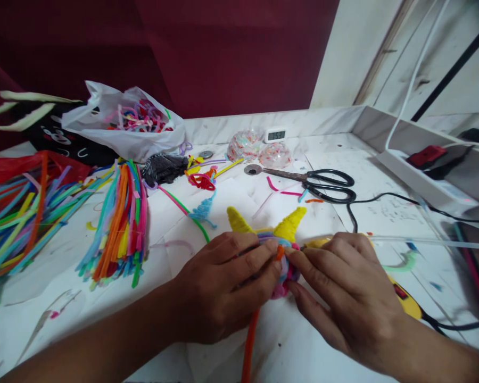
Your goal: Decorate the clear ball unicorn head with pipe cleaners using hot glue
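Note:
A pipe cleaner figure (287, 226) with two yellow pointed horns and a blue, purple and pink body sits low in the middle, between my hands. From the left, my left hand (231, 282) wraps its fingers over the figure. On the other side my right hand (343, 287) presses its fingertips to it. A small orange piece shows between the fingertips of both hands. Below, an orange pipe cleaner (250, 346) hangs out from under my left hand toward the front edge. Much of the figure is covered by my fingers.
Scissors (327, 183) with black handles lie behind my hands. Bundled pipe cleaners (122, 223) and a looser pile (19, 218) are at left. Behind them stands a white bag (104, 127) of scraps. A yellow tool (407, 300) with a black cord lies partly behind my right hand; a power strip (427, 178) is farther right.

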### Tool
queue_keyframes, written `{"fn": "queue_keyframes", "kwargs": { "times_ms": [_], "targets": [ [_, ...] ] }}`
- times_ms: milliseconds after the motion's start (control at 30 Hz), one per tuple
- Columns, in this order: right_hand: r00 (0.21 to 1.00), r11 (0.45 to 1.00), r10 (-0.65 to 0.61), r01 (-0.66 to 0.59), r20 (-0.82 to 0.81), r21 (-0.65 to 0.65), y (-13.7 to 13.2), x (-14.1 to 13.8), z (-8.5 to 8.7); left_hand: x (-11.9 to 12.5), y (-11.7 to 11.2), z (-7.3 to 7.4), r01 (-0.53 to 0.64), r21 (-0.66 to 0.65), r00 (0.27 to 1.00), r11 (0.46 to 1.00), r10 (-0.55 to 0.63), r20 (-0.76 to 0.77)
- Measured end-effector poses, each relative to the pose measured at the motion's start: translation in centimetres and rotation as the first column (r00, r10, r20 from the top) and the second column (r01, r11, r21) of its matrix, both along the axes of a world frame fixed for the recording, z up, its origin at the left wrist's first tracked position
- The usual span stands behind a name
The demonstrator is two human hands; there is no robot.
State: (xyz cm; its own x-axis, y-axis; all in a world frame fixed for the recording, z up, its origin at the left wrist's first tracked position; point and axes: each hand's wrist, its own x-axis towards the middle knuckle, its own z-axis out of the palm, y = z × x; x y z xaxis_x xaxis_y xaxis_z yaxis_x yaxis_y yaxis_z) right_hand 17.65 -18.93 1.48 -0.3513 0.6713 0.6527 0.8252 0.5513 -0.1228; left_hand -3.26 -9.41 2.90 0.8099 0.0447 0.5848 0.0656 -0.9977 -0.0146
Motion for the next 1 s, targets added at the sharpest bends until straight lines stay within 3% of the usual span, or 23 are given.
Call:
{"fn": "queue_keyframes", "kwargs": {
  "times_ms": [233,567,1000],
  "targets": [
    [1.000,1.000,0.001,-0.001,-0.001,0.003,0.06,-0.09,-0.03,-0.03,0.29,-0.05,0.023,0.056,0.999,0.998,-0.022,-0.028],
    [0.999,0.999,0.029,-0.028,-0.028,0.031,0.10,-0.09,-0.21,0.18,-0.09,-0.52,-0.028,0.040,0.999,0.999,0.027,0.029],
    [0.998,0.996,-0.010,0.015,-0.054,0.086,0.30,-0.43,0.56,0.31,-0.18,-0.17,-0.011,0.055,1.000,0.998,0.011,-0.006]
  ]
}}
